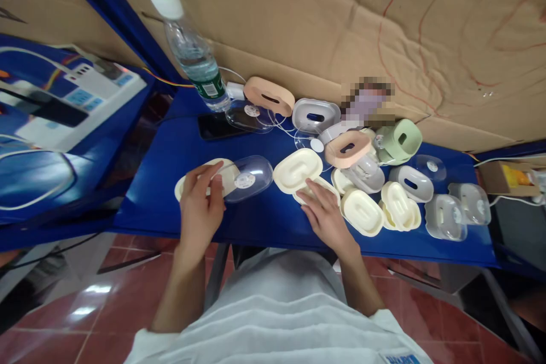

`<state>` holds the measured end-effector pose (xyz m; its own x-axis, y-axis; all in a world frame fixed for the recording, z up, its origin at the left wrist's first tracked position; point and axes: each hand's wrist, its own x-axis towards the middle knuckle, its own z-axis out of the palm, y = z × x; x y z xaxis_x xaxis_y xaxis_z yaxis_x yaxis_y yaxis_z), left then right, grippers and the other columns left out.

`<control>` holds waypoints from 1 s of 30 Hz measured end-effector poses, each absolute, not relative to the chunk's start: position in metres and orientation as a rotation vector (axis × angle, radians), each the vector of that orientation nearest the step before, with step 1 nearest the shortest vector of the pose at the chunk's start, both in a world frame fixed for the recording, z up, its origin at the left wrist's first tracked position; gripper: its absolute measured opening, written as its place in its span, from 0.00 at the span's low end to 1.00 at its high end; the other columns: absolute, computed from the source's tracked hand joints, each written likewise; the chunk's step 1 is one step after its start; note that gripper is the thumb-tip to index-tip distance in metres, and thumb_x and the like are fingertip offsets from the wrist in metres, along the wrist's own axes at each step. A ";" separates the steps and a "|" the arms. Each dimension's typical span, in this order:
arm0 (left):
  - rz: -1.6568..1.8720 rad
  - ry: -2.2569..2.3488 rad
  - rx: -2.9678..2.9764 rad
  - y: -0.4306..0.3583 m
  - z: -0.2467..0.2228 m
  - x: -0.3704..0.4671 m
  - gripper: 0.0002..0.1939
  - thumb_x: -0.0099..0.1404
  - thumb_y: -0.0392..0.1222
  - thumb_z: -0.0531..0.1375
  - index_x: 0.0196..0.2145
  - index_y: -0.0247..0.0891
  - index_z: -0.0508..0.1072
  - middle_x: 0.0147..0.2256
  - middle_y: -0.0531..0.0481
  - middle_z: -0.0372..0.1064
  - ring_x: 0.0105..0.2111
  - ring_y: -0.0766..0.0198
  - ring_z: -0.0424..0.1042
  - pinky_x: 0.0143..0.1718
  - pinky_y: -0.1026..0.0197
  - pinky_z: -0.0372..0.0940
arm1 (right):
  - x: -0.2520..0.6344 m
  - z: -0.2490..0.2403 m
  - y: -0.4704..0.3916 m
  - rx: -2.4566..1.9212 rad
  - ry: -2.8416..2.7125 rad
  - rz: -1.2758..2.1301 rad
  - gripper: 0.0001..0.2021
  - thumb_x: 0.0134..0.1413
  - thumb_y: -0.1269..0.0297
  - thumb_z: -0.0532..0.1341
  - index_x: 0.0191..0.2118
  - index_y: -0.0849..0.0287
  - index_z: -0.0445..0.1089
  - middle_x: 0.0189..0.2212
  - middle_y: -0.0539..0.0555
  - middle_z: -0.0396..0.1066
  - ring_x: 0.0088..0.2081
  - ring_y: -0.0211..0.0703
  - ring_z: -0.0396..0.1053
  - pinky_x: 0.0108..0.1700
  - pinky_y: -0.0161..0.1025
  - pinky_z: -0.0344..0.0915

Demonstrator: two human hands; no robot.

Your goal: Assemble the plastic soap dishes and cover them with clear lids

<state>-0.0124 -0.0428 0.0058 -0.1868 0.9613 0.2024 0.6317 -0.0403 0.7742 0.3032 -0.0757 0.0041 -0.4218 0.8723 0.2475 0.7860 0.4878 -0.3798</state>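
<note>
My left hand (pixel 200 199) is closed over a cream oval dish (pixel 228 170) at the left of the table, its thumb and fingertips on the upper side. Right beside those fingertips lies a clear plastic lid (pixel 256 173) with a round white sticker, partly overlapping the dish. My right hand (pixel 326 213) lies with its fingers stretched over a cream oval tray (pixel 331 189), touching its top; the hand covers much of that tray. Just above the right fingertips is another cream tray (pixel 297 169) with a raised oval rim inside.
More cream trays (pixel 362 211) lie right of my right hand. Behind are peach (pixel 268 95), grey (pixel 315 115) and green (pixel 401 139) slotted holders. A water bottle (pixel 194 62) and black phone (pixel 222 126) stand back left; clear-covered boxes (pixel 446 217) lie right.
</note>
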 end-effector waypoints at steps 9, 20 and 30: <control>1.154 1.788 1.950 -0.050 0.012 -0.007 0.26 0.76 0.45 0.63 0.69 0.47 0.70 0.69 0.37 0.61 0.58 0.49 0.75 0.54 0.46 0.78 | 0.332 0.021 -0.072 -1.349 -2.212 0.201 0.19 0.75 0.70 0.59 0.66 0.51 0.71 0.69 0.60 0.69 0.68 0.53 0.69 0.67 0.56 0.70; 0.810 1.320 2.601 -0.069 0.011 0.079 0.20 0.75 0.38 0.64 0.63 0.41 0.74 0.66 0.36 0.70 0.63 0.45 0.72 0.62 0.42 0.67 | 0.413 0.059 0.042 -1.457 -2.480 0.063 0.15 0.75 0.61 0.58 0.60 0.50 0.76 0.60 0.56 0.79 0.64 0.56 0.73 0.75 0.66 0.51; 0.812 1.265 2.594 -0.074 -0.006 0.058 0.12 0.74 0.28 0.59 0.49 0.40 0.77 0.51 0.43 0.81 0.51 0.54 0.80 0.63 0.43 0.67 | 0.410 0.094 -0.008 -1.346 -2.167 -0.209 0.18 0.73 0.64 0.64 0.65 0.46 0.73 0.53 0.55 0.81 0.55 0.53 0.78 0.58 0.53 0.74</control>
